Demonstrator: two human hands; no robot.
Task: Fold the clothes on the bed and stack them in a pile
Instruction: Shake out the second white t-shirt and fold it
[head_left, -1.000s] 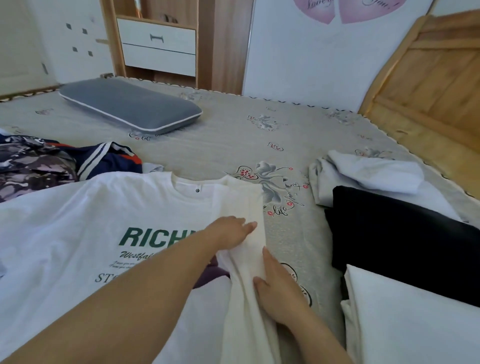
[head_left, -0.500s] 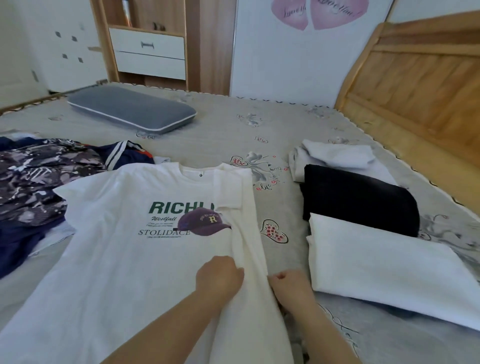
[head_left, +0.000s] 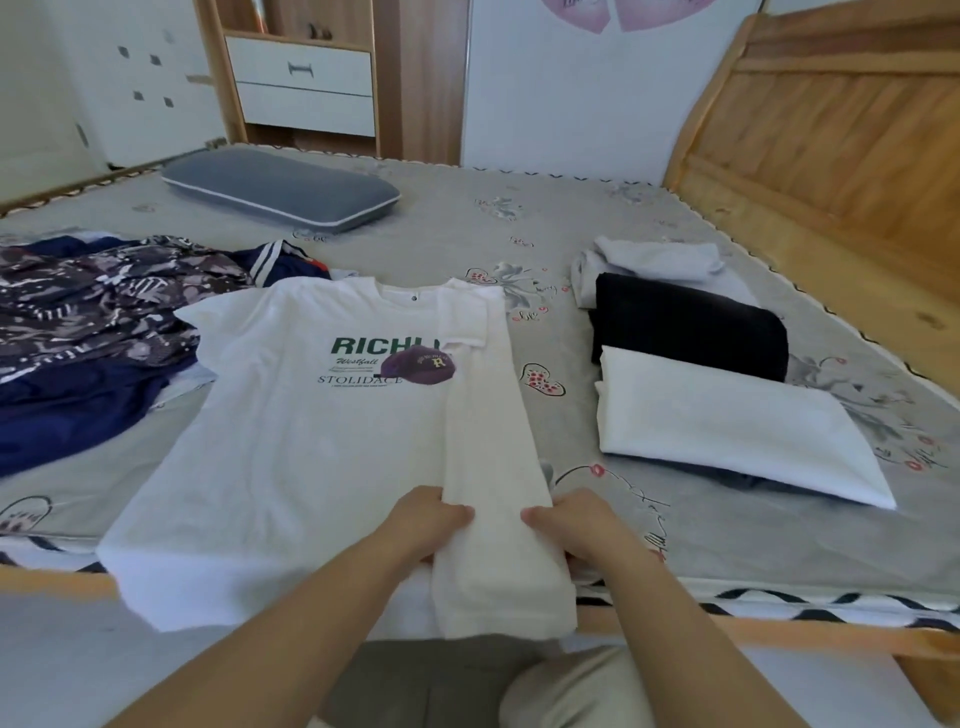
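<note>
A white T-shirt (head_left: 291, 447) with green lettering and a purple cap print lies face up on the bed, its hem hanging over the near edge. Its right side is folded inward as a long strip (head_left: 491, 457). My left hand (head_left: 426, 522) grips the strip's left edge near the hem, and my right hand (head_left: 584, 525) grips its right edge. To the right lies a row of folded clothes: a white piece (head_left: 727, 431) nearest, a black one (head_left: 685, 322) behind it, a pale grey one (head_left: 654, 260) farthest. Unfolded dark clothes (head_left: 88, 322) are heaped at the left.
A grey pillow (head_left: 280, 192) lies at the far side of the bed. The wooden headboard (head_left: 831, 130) rises on the right. The bed's wooden near rail (head_left: 779, 634) runs across the foreground. A drawer unit (head_left: 306, 83) stands beyond the bed.
Both hands slid down the folded strip from the chest area to the hem. The view has pulled back, and the bed's near edge now shows.
</note>
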